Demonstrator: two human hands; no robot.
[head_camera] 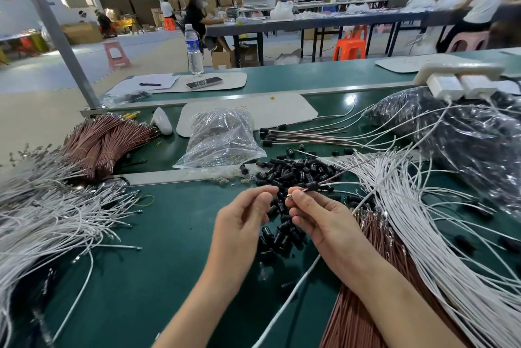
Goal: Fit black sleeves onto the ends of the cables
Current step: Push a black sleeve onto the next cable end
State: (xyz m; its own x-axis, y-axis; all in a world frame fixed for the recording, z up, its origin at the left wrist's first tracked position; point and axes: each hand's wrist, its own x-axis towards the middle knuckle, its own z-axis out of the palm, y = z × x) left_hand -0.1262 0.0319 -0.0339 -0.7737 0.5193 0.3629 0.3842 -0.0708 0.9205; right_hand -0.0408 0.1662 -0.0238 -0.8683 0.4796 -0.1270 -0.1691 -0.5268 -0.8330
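Presently my right hand (315, 218) pinches a cable (338, 176) end over the sleeve pile (293, 170), one black sleeve (313, 186) threaded just past my fingertips; my left hand (242, 218) curls beside it, grip unclear.

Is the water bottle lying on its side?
No, the water bottle stands upright with its cap on top, just behind the phone.

You had no lettering you could read here. The blue label on the clear plastic water bottle (194, 46) was too small to make out, and the orange scrawl on the white rounded mat (282, 113) was illegible.
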